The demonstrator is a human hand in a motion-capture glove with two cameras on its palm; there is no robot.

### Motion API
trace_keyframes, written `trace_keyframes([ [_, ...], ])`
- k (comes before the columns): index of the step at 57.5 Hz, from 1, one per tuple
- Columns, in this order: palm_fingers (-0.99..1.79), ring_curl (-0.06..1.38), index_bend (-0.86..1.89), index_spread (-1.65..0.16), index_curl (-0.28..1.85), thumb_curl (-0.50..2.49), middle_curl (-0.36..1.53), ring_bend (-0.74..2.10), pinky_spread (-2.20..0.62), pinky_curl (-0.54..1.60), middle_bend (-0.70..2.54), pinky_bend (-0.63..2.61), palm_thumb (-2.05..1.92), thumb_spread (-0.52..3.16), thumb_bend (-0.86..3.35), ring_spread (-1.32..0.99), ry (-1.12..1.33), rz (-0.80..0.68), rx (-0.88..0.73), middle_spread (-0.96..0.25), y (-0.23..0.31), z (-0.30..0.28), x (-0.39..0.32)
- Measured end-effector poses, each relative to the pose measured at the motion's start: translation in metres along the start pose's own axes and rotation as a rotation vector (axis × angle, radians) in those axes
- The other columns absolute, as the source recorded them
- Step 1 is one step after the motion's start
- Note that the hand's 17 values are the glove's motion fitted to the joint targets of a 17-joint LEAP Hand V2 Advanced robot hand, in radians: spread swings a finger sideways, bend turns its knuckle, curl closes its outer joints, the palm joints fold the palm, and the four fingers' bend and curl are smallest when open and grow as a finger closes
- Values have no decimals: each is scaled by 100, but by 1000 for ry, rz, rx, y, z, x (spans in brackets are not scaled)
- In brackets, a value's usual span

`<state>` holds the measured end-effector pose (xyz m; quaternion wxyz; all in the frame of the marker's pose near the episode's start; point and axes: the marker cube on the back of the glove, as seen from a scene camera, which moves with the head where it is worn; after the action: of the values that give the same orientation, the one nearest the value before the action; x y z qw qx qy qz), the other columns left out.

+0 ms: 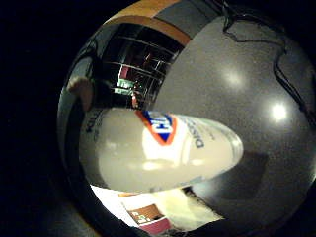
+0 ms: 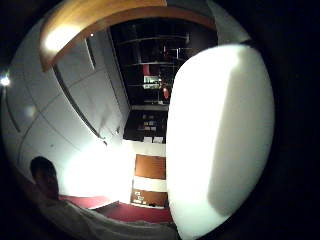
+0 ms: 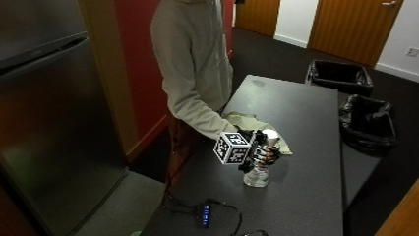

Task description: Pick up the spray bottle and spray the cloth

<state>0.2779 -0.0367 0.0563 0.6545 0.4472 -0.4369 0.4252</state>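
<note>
Against the palm of the gloved right hand [image 3: 264, 153] is a white spray bottle [image 3: 257, 169], standing upright with its base on the dark grey tabletop [image 3: 301, 123]. That hand's fingers curl round the bottle's upper body, just under the spray head, so it is grasping the bottle. Both palm views are largely filled by the bottle's pale side; one shows a blue and red label with dark lettering [image 1: 163, 127].

Just beyond the hand, toward the person's body, a pale yellowish cloth [image 3: 245, 122] lies crumpled on the tabletop. Whether the bottle touches it cannot be told.

The arm reaching to the bottle wears a light grey sleeve [image 3: 196, 110]; the person stands at the tabletop's long edge. The other hand is hidden.

Nearer the camera than the hand, a small black device with a blue light [image 3: 204, 215] and dark cables lies at the tabletop's end.

Well away from the hand, across the tabletop, two bins lined with black bags [image 3: 367, 123] stand on the dark floor. On the hand's opposite side, behind the person, is a red wall, and beside it a large steel fridge [image 3: 52, 118]. Wooden doors [image 3: 353, 29] show at the back of the room.
</note>
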Motion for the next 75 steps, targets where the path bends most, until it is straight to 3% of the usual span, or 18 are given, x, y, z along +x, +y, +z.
trace_keyframes([
  [15,135,40,23,-23,44,59,48,49,-16,34,44,23,103,39,0,-21,122,-79,-173,-20,-15,47,-13],
  [22,138,43,27,-23,48,64,51,53,-21,36,49,26,105,24,-2,-22,245,-168,-408,-19,5,68,-29],
  [27,138,45,30,-23,50,66,52,55,-22,37,52,28,105,17,-2,-20,359,-235,-688,-19,31,62,-60],
  [36,137,46,33,-23,53,69,53,57,-23,38,56,31,105,8,-3,-20,627,-441,-665,-18,35,82,-100],
  [45,136,47,34,-23,55,71,54,59,-24,39,58,33,105,3,-3,-20,903,-587,-745,-18,63,77,-141],
  [56,136,48,35,-23,56,73,54,61,-24,39,59,34,105,0,-3,-20,1119,-677,-812,-18,110,69,-174],
  [63,136,48,35,-23,56,74,54,61,-24,39,60,35,105,-1,-3,-20,1368,-723,-712,-18,126,63,-169],
  [68,136,48,35,-23,56,74,54,61,-24,39,60,35,105,-1,-3,-20,1266,-741,-824,-18,163,79,-158],
  [75,135,48,35,-23,57,75,54,61,-24,39,60,35,104,-1,-3,-20,1281,-715,-846,-18,182,87,-139],
])
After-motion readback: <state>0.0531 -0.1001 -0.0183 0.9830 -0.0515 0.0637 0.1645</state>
